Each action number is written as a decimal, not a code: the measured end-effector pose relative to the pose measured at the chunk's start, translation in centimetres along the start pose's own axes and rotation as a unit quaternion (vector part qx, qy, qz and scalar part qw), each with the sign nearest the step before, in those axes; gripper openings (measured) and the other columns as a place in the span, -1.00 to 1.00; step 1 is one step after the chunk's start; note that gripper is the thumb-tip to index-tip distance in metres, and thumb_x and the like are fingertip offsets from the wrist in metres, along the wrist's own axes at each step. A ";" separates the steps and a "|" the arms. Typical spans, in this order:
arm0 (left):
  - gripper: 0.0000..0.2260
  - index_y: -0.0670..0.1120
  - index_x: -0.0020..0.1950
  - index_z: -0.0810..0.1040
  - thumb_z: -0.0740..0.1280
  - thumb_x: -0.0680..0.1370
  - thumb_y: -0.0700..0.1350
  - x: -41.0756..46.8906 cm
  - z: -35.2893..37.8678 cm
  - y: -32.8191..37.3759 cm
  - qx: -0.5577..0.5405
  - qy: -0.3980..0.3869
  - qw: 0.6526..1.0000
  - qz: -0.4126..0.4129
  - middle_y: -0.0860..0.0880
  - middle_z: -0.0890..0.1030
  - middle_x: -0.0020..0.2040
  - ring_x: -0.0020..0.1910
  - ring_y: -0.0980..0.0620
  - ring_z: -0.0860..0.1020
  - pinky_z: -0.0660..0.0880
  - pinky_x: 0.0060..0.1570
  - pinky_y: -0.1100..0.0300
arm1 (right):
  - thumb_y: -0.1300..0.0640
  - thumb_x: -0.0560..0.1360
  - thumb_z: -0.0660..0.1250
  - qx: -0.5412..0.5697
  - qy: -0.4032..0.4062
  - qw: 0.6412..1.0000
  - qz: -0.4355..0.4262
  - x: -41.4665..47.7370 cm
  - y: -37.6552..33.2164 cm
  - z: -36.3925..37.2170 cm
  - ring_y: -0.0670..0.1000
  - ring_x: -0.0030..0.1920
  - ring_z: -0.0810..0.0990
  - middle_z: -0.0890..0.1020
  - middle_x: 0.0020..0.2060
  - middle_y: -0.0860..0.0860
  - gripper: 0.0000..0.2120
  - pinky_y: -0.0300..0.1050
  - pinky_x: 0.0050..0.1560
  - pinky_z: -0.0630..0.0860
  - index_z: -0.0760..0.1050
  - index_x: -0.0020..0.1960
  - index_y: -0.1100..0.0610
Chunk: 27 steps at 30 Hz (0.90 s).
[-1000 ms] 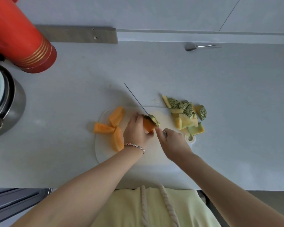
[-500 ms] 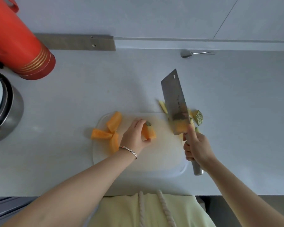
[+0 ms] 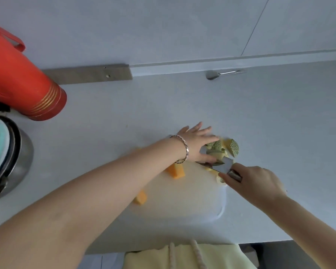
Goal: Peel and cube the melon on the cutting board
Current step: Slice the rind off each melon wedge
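Observation:
A white cutting board (image 3: 184, 200) lies on the grey counter. Orange peeled melon pieces (image 3: 176, 171) rest on it, partly hidden under my left forearm; another piece (image 3: 141, 198) shows lower down. A heap of green netted rind scraps (image 3: 226, 147) sits at the board's far right corner. My left hand (image 3: 197, 143) reaches across with straight fingers spread, touching the rind heap beside the blade. My right hand (image 3: 256, 181) grips the handle of a cleaver (image 3: 220, 166), whose blade lies low against the scraps.
A red thermos (image 3: 21, 84) stands at the far left, with a steel pot (image 3: 8, 158) holding a pale green lid below it. A metal spoon (image 3: 219, 74) lies by the back wall. The counter's front edge runs just above my yellow apron (image 3: 182, 257).
My left hand let go of the orange melon piece and reached right to the rind heap. The cleaver, raised upright before, came down low against the scraps.

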<state>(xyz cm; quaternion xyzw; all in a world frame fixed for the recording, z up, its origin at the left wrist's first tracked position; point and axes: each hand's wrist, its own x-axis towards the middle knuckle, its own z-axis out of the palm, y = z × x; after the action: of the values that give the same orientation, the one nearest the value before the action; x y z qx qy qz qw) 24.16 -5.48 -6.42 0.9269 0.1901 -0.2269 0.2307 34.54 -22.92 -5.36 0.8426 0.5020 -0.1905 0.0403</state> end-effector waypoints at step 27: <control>-0.63 -0.17 0.19 0.48 0.42 0.40 -0.20 -6.5 6.2 -2.7 -0.270 0.340 0.870 -0.233 -0.12 0.50 0.13 0.11 -0.06 0.50 0.39 0.16 0.21 | -0.18 0.52 0.16 0.423 -0.030 0.895 0.141 -1.7 -0.5 2.2 -0.01 -0.48 0.25 0.32 -0.47 0.06 -0.52 -0.16 -0.38 0.22 0.32 -0.31 0.23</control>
<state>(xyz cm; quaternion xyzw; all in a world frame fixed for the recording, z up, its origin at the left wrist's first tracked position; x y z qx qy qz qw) 15.48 -8.01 -8.91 0.7774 0.5209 0.1151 0.3333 32.76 -24.64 -6.74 0.8357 0.2489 -0.4025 -0.2788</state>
